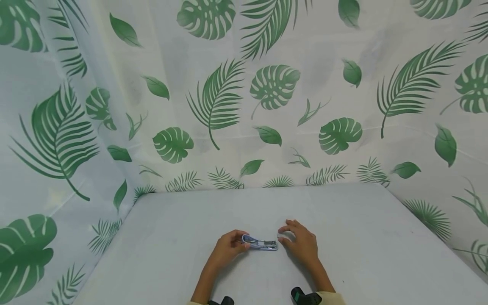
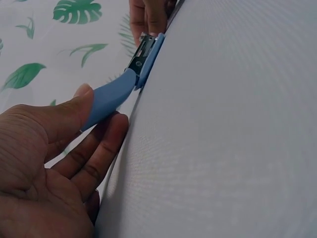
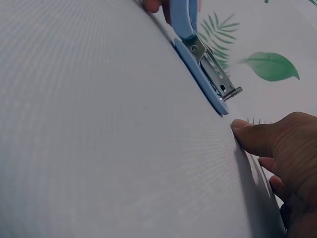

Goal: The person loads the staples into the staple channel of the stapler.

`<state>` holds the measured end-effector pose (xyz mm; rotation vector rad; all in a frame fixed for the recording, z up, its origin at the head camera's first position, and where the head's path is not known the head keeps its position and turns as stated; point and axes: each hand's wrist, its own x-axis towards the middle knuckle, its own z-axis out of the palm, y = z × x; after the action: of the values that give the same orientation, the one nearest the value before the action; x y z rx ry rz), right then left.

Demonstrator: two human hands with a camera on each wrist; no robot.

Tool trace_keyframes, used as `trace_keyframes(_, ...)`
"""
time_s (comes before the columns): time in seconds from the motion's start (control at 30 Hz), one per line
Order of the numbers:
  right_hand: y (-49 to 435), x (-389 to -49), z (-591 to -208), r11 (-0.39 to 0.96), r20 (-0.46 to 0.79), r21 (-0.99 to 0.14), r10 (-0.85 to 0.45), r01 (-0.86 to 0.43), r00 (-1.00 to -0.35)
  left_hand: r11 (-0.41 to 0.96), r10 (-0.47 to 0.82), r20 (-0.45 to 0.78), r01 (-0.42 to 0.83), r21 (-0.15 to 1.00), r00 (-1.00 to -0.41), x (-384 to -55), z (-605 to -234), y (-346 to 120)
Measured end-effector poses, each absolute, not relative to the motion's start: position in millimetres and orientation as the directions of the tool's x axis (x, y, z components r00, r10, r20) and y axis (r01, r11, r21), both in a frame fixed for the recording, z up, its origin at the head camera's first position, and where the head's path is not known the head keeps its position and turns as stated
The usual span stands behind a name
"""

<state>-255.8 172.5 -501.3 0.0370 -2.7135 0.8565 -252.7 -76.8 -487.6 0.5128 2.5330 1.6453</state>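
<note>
A small blue stapler [image 1: 263, 244] lies low over the white table, its metal staple channel [image 3: 215, 72] exposed. My left hand [image 1: 228, 248] grips its blue handle end, thumb on one side and fingers on the other, as the left wrist view [image 2: 59, 144] also shows. Just off the stapler's far end, on the right, is my right hand [image 1: 303, 243]. Its thumb [image 3: 255, 136] and fingers are bent with a gap between them in the head view. In the right wrist view its fingers are partly hidden behind the table surface and thumb.
The white table [image 1: 183, 212] stretches around both hands. A leaf-printed cloth [image 1: 236, 156] rises at its back edge, and more of it hangs on the left and right sides. Black wrist cameras [image 1: 305, 296] show at the bottom edge.
</note>
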Motion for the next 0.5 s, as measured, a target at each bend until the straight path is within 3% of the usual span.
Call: trace_keyframes(0.5,167.8,-258.2,-506.7,0.818,0.352,-0.564,0.113,-0.114,-0.929,0.396,0.307,0.090,0.214,0.893,-0.947,-250.0,-485.0,-75.4)
